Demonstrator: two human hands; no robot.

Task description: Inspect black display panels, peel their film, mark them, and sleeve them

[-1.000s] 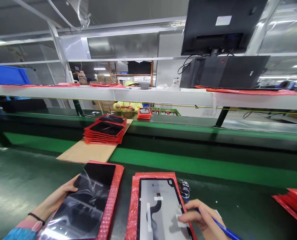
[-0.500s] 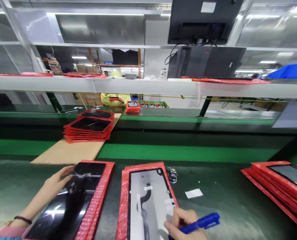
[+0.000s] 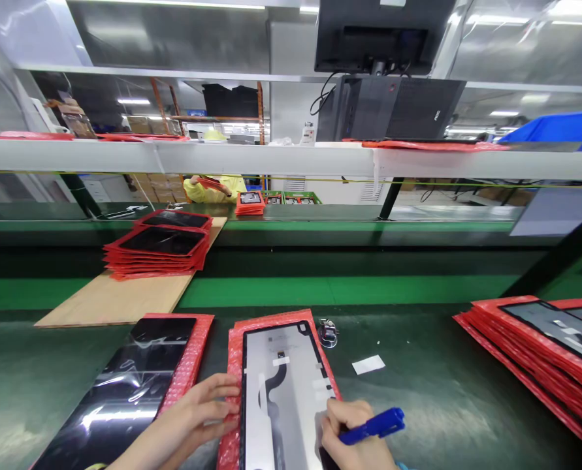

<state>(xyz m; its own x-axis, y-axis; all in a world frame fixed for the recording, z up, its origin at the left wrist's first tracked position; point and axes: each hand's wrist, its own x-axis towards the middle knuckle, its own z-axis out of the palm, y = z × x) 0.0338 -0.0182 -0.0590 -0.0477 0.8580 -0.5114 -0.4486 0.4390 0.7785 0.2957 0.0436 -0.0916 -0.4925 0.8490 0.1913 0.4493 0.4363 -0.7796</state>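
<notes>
My right hand (image 3: 353, 438) grips a blue marker pen (image 3: 379, 423), its lower end over the right edge of a display panel (image 3: 298, 372). The panel lies with its grey back up, showing a dark flex cable and pale tape strips. Beneath it is a red bubble-wrap sleeve (image 3: 234, 346). Along the left edge of panel and sleeve rests my left hand (image 3: 197, 418), fingers stretched out, holding nothing. To its left, a glossy black display panel (image 3: 119, 385) lies face up on another red bubble-wrap sleeve (image 3: 191, 356).
Stacked red sleeves with panels (image 3: 158, 251) sit on a tan board (image 3: 119, 303) at back left. Another sleeve stack (image 3: 520, 352) stands at right. A small metal-and-clear item (image 3: 328, 333) and white paper slip (image 3: 368, 364) lie nearby. Across the bench, a person in yellow (image 3: 205, 190) handles a red sleeve.
My left hand has moved right, from the black panel to the left edge of the grey-backed one. My right hand keeps the pen at the right edge. The view has shifted slightly.
</notes>
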